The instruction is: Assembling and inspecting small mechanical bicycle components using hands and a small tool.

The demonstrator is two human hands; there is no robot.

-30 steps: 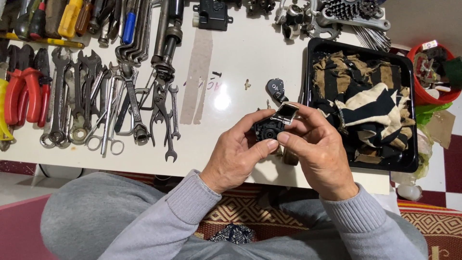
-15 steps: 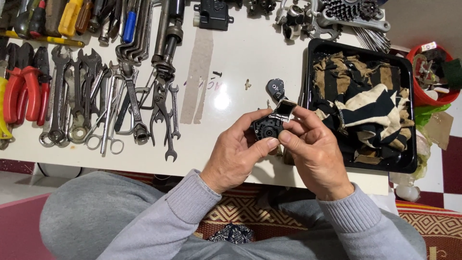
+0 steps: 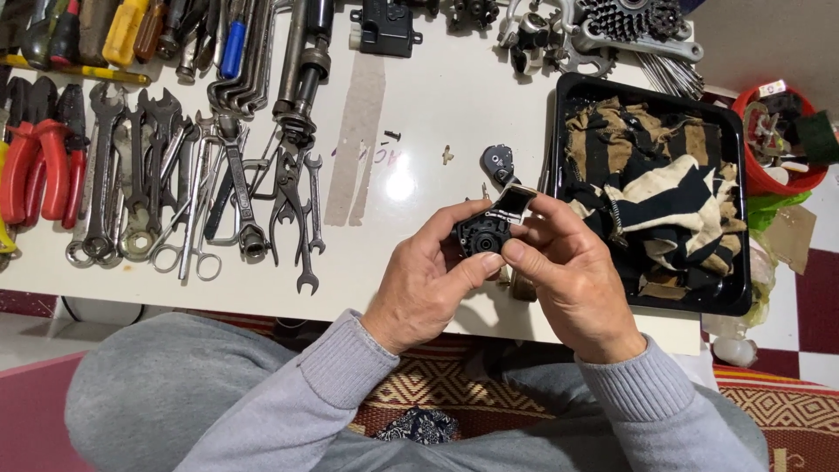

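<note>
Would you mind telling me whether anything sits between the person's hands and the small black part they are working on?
Nothing visible does. The left hand and right hand both hold the black part directly, fingertips on it, above the white table. The wrenches and tray lie off to the sides.

I count two hands, the left hand (image 3: pixel 426 284) and right hand (image 3: pixel 572 284), on one small black part (image 3: pixel 481 233). Beside it I see one black tray (image 3: pixel 736 301), one red bucket (image 3: pixel 771 181) and one red pliers (image 3: pixel 39 166).

wrenches (image 3: pixel 157 175) spread left on surface (image 3: pixel 419 114), tray (image 3: pixel 738 297) right with rags (image 3: pixel 655 188) in it, bucket (image 3: pixel 778 175) right of tray, small part (image 3: pixel 498 162) between
</note>
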